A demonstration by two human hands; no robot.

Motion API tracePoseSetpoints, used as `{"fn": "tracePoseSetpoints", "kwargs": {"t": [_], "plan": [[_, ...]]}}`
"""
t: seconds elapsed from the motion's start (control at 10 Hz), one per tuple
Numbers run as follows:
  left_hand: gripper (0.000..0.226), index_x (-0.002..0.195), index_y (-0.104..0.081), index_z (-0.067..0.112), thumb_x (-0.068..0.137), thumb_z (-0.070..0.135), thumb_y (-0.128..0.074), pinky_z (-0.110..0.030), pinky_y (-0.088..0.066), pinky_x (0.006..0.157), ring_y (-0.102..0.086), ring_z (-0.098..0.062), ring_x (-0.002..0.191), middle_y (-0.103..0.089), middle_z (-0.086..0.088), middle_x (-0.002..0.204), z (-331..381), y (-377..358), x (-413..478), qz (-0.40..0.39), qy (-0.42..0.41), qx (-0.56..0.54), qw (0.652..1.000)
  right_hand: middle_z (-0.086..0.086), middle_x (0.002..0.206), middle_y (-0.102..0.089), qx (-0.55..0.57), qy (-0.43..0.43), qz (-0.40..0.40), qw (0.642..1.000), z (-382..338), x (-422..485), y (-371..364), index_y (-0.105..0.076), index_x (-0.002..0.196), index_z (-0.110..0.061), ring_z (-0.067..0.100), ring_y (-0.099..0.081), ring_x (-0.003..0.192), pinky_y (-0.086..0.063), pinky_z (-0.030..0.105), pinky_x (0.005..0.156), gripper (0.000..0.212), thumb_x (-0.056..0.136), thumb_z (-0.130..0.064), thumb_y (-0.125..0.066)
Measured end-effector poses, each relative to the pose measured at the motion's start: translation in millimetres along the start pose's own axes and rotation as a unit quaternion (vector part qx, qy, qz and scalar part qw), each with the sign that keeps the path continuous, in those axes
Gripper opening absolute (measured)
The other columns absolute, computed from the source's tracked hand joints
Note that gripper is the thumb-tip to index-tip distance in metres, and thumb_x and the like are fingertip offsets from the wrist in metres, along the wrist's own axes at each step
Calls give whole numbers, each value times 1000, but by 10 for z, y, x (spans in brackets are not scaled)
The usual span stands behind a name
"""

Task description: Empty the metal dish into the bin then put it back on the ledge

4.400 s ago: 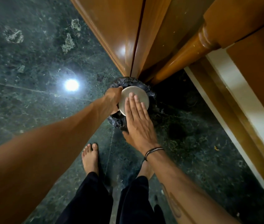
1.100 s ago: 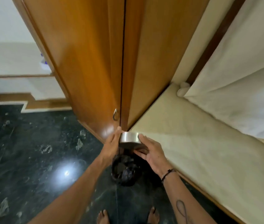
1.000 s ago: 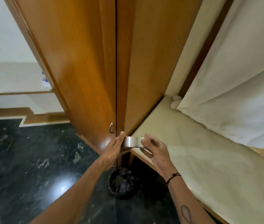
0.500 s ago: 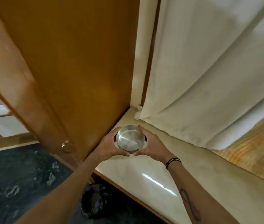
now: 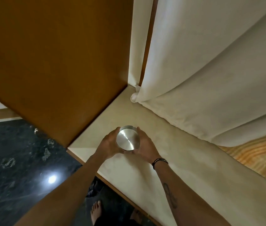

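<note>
The round metal dish (image 5: 128,139) is held between both hands just over the pale stone ledge (image 5: 169,160), near the ledge's left corner. Its shiny face is turned toward me. My left hand (image 5: 108,145) cups its left side and my right hand (image 5: 145,146) cups its right side, fingers wrapped around the rim. I cannot tell whether the dish touches the ledge. Only a sliver of the bin's black liner (image 5: 93,188) shows below the ledge edge, mostly hidden by my left forearm.
A brown wooden cabinet side (image 5: 55,62) rises directly left of the ledge. A white curtain (image 5: 210,79) hangs over the ledge's back. Dark green marble floor (image 5: 14,160) lies at lower left, with my bare feet (image 5: 96,211) on it.
The dish came up from over the bin, upside down, to the ledge. Over the last half second my view tilted up a little and both hands stayed on the dish.
</note>
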State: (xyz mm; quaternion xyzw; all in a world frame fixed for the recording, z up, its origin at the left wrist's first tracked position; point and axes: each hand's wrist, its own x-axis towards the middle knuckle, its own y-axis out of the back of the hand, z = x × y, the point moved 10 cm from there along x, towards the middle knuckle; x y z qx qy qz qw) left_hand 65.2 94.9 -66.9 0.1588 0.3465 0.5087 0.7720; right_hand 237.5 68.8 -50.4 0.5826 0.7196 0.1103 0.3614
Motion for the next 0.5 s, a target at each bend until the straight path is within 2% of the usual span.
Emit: {"fn": "tracePoseSetpoints", "kwargs": {"t": [0.1,0.2,0.3,0.4,0.5], "plan": [[81,150,-58,27,81,14,-98,-47,-67,96,-59,-37,141,-62,-6,151,-140,1,-40,18,32,-32,999,-2,166,-46,-10,-12,8,1000,55,-38,-111,-20,171,-27,20,-53,143,-42,24,106,107,88,-26,-86],[61,157,-59,18,100,25,-81,-27,-69,81,-60,-31,137,-61,-3,152,-30,-12,-110,16,72,-129,989,-1,170,-42,-31,-15,25,999,110,-34,-79,-15,173,-28,25,-50,150,-42,27,113,108,89,-23,-83],[59,158,-55,16,106,36,-73,-31,-65,89,-68,-31,123,-64,-8,146,3,-163,-151,-31,103,-188,976,0,175,-31,-67,-18,-10,998,96,-35,-80,-1,174,-27,27,-46,152,-45,31,114,118,88,-22,-82],[110,176,-21,13,91,22,-90,-18,-33,122,-35,-32,167,-28,-10,183,55,-90,-118,-68,63,-93,991,6,183,-10,-97,-1,-42,994,-59,-44,-38,9,173,-17,30,-27,165,-41,37,125,131,85,-24,-87],[136,178,4,18,86,42,-92,-30,-15,138,-5,-18,176,1,3,189,402,221,-185,-58,-42,22,997,7,184,5,-138,33,-25,990,-288,-128,191,12,173,-15,25,-5,171,-28,41,134,136,85,-50,-87]]}}
